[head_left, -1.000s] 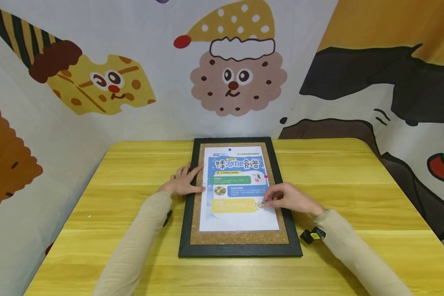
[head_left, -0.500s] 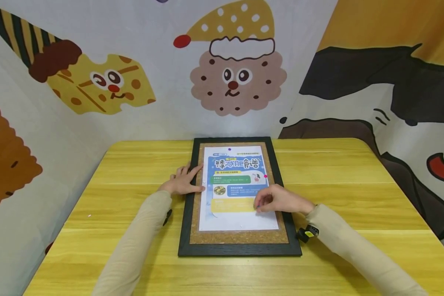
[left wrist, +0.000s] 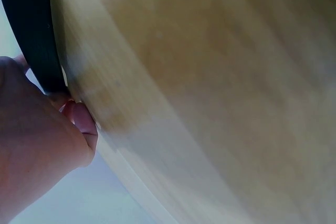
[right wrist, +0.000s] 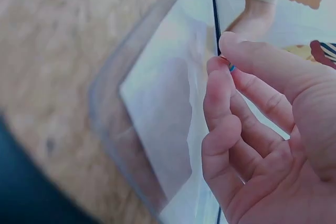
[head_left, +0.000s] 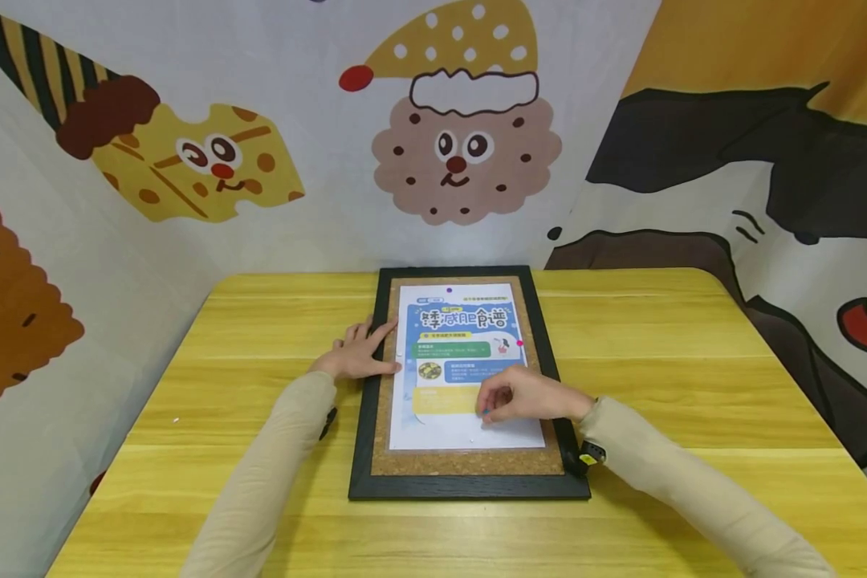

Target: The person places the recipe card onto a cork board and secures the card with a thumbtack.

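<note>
A printed poster (head_left: 441, 433) in a clear sleeve lies on a black-framed corkboard (head_left: 470, 487) in the head view. My left hand (head_left: 354, 355) rests over the board's left side, thumb and index finger stretched toward the poster's edge. In the left wrist view the other fingers (left wrist: 84, 119) bend down beside the frame. My right hand (head_left: 527, 395) is over the poster's lower right, pinching a small blue push pin (right wrist: 231, 67) between thumb and index finger; most of the pin is hidden. A purple push pin (head_left: 449, 291) marks the poster's top, a pink one (head_left: 519, 343) its right edge.
The board lies on a yellow wood-grain table (head_left: 665, 361), close to its back edge. Behind hangs a cartoon-printed curtain (head_left: 318, 241). A tiny white bit (head_left: 176, 419) lies on the table at left.
My right hand has moved left and slightly down across the poster, from its right edge toward the lower middle, keeping its pinch. My left hand has stayed in place.
</note>
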The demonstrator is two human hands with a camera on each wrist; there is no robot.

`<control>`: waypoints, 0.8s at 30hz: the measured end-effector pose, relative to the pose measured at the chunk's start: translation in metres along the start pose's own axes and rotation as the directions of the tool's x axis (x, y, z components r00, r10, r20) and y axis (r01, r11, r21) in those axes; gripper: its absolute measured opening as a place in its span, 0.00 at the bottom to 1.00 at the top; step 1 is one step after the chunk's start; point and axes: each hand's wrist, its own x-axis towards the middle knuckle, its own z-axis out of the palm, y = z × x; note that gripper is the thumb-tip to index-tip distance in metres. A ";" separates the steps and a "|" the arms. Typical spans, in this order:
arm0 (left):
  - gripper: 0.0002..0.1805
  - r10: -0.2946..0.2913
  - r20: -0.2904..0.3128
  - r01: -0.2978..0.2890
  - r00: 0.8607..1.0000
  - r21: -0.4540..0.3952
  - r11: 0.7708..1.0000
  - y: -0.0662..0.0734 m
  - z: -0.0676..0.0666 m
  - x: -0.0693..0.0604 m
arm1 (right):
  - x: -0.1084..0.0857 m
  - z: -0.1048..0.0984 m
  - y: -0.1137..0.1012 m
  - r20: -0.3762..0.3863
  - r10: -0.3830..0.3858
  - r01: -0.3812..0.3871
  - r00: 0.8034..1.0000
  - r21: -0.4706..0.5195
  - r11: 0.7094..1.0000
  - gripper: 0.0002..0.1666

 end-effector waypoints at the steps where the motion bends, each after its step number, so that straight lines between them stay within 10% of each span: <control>1: 0.51 0.000 0.001 0.000 1.000 0.000 1.000 0.000 0.000 0.000 | 0.001 0.001 0.000 0.001 -0.002 0.002 1.000 0.003 1.000 0.04; 24: 0.51 -0.006 0.003 0.006 1.000 -0.011 1.000 -0.002 0.001 0.001 | 0.012 0.021 -0.010 0.111 -0.141 0.146 0.984 -0.032 0.989 0.05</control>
